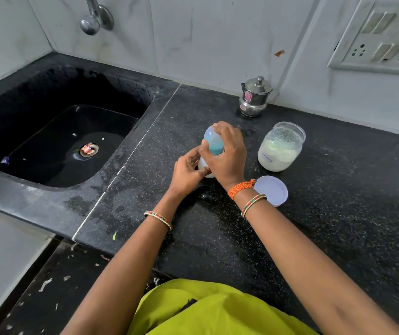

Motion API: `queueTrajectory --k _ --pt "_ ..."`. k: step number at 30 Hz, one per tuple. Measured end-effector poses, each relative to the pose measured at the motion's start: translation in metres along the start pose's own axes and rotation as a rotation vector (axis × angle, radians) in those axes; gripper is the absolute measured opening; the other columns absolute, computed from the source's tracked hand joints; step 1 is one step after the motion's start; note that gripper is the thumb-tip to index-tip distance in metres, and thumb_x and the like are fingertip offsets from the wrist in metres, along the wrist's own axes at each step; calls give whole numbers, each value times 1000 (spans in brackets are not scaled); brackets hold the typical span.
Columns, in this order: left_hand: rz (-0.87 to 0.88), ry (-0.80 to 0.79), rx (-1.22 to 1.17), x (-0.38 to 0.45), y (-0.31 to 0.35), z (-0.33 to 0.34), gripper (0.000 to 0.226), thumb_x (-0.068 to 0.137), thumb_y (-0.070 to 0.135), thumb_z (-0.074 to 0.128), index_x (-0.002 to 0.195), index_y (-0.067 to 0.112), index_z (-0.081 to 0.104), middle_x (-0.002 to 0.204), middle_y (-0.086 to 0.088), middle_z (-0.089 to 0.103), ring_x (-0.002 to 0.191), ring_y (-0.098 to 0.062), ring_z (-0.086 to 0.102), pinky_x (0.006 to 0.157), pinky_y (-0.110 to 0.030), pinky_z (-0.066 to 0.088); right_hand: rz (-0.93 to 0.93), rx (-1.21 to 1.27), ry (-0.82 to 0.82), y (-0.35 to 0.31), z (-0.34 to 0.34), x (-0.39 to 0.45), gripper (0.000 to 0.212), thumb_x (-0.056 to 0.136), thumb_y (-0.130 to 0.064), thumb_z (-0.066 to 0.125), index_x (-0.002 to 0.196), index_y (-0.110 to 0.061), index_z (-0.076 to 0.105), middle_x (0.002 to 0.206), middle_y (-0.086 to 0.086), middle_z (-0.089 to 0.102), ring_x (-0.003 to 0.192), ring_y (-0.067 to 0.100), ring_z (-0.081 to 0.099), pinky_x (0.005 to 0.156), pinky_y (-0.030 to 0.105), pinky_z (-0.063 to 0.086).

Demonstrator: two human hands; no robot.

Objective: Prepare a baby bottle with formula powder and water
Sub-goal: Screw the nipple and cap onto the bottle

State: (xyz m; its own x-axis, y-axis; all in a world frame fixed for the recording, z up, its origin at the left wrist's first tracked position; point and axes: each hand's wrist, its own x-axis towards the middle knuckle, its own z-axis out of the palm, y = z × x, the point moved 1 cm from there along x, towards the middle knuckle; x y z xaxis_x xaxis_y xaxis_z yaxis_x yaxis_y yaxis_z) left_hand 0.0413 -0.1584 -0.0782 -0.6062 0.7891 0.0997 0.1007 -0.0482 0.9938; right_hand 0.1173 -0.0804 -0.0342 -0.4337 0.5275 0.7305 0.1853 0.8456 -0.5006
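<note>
You had one baby bottle [211, 151] standing on the black counter [338, 213], your left hand [187, 172] gripping its base and your right hand [226, 153] curled around its capped top. Beside it stood one open formula jar [279, 147], one loose lid [273, 189] and one steel pot [255, 96].

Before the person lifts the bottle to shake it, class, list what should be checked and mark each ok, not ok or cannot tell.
1. Left hand grips the bottle low: ok.
2. Right hand holds its capped top: ok.
3. Cap screwed fully tight: cannot tell.
4. Formula jar closed: not ok, its lid lies on the counter.
5. Steel pot stands clear of the hands: ok.
</note>
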Motion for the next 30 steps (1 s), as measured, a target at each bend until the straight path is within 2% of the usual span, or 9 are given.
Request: queueTrajectory --k 3,5,7,13,17,22,25,28,30 --pt "-4 18 -4 0 1 0 56 77 -10 66 118 26 54 112 1 66 101 -1 64 87 -16 48 2 -14 34 2 8 0 33 77 -27 62 105 -19 47 110 12 64 92 24 55 72 34 52" --pt "-4 22 0 0 1 -1 54 77 -10 66 113 30 56 106 4 67 101 -4 65 87 -18 49 8 -36 44 2 11 -2 35 77 -28 61 107 -19 46 111 13 64 92 21 51 71 35 52" --pt "-1 21 0 0 1 -1 51 77 -10 66 111 27 58 105 4 68 101 -7 65 87 -19 49 8 -49 49 2 13 -3 36 78 -29 60 109 -19 45 112 14 63 93 21 52 74 37 51" --pt "5 9 2 -1 1 1 42 77 -13 64 111 12 59 100 5 67 94 0 65 84 -15 49 22 -58 32 2 11 -7 38 81 -31 59 113 -21 43 117 13 62 96 28 59 81 40 48" --pt "7 1 19 0 1 0 47 78 -9 66 123 0 55 114 -9 66 106 -12 64 91 -20 49 19 -97 2 1 4 -8 38 83 -33 58 117 -23 44 120 9 62 100 26 58 83 39 45" --pt "6 -37 42 1 2 -2 52 78 -7 68 126 -2 51 122 -16 63 113 -22 61 100 -31 48 -14 -92 -49 0 -5 -6 40 85 -33 58 121 -22 43 122 10 61 100 27 59 83 38 49" --pt "8 -47 62 0 3 -3 48 81 -9 64 126 -3 51 121 -17 63 112 -24 62 99 -33 49 10 -80 -129 1 -12 -13 54 83 -30 61 131 -25 36 125 7 57 105 25 58 80 37 54" --pt "16 -95 105 -2 2 -9 51 82 -14 59 130 -2 49 124 -15 62 115 -20 60 100 -27 48 82 -111 -284 1 -19 -25 82 78 -34 68 142 -36 16 132 4 53 106 26 61 75 38 53" --pt "53 -136 176 -1 2 -14 52 82 -14 57 131 0 49 125 -13 62 116 -16 60 101 -28 47 126 -121 -346 1 -21 -29 92 76 -38 71 142 -40 6 138 3 50 109 28 61 77 41 53"
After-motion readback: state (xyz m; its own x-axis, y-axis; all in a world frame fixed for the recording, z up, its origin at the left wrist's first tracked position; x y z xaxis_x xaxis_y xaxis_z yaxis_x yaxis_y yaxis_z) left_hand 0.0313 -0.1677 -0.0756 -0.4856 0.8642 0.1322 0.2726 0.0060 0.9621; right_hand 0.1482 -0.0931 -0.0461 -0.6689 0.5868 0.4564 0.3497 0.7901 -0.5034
